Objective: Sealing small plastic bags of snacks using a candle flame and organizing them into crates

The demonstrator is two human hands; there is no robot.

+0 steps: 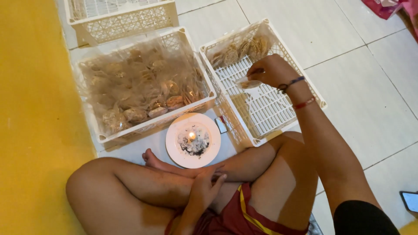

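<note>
Over the right crate (278, 115), mostly bare, the right hand (271, 70) pinches a snack packet (249, 83); the left crate (130, 126) stays full, the left hand (208, 185) lies slack.

So I'm counting 3 white lattice crates sitting on the floor: 1 at the top (122, 17), 1 in the middle (143, 82) lined with plastic and holding too many packets to count, 1 on the right (270, 109) holding roughly 4 packets (241, 50); 1 white plate (193, 140) is carrying 1 lit candle (191, 135); 2 hands are showing, left (207, 187) and right (272, 72); 1 phone (410, 201) is lying at the edge.
</note>
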